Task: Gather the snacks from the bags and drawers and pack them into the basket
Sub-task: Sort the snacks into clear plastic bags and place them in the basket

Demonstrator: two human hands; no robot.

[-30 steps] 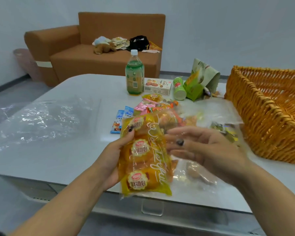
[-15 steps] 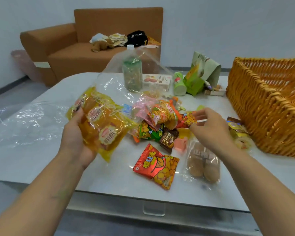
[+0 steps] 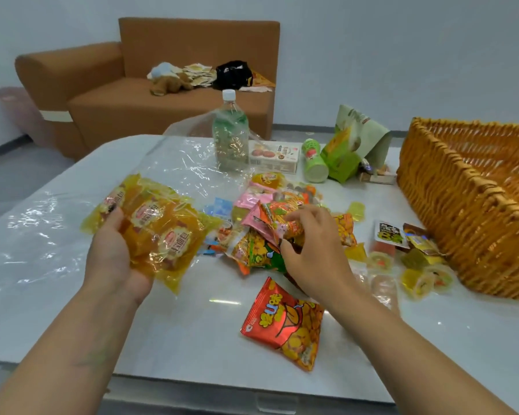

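My left hand (image 3: 114, 259) grips a yellow pack of small breads (image 3: 156, 226) above the table's left half. Over a pile of small snack packets (image 3: 261, 244) at the table's middle, my right hand (image 3: 312, 256) curls its fingers round an orange packet (image 3: 285, 217). A red and yellow snack bag (image 3: 285, 324) lies near the front edge. Jelly cups and small sweets (image 3: 414, 265) are scattered beside the wicker basket (image 3: 468, 211) at the right. A clear plastic bag (image 3: 192, 163) hangs crumpled in front of the green bottle (image 3: 230, 136).
At the back of the white table (image 3: 192, 333) stand a biscuit box (image 3: 274, 157), a green cup (image 3: 313, 160) and a green paper bag (image 3: 357, 142). Another clear plastic bag (image 3: 33, 232) lies at the left. A brown sofa (image 3: 132, 85) stands behind.
The clear bag came off the snacks and dropped toward the bottle, leaving packets spilled on the table. My left hand carried the bread pack left. My right hand moved onto the pile.
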